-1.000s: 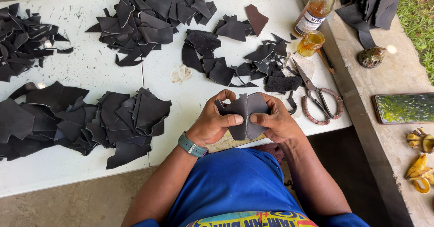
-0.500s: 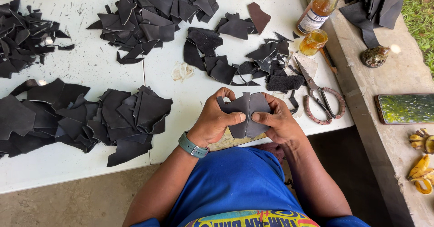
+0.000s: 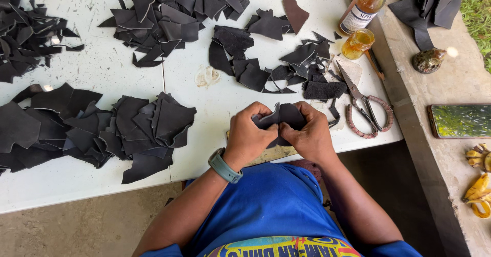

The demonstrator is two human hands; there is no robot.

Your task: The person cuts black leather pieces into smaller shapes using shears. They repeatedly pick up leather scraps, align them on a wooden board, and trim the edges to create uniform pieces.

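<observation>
Left hand (image 3: 249,136) and right hand (image 3: 308,134) pinch together on 1 dark leather piece (image 3: 284,116), held just above the white table's (image 3: 204,108) near edge | scissors (image 3: 364,106) right of the piece | risk: loosened grip likely drops it off the edge.

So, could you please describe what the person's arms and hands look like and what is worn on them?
Both forearms are bare, as are the left hand and right hand, with no gloves or rings visible. A grey-green wristwatch with a smooth band sits on the left wrist. Short blue shirt sleeves show at the upper arms.
</observation>
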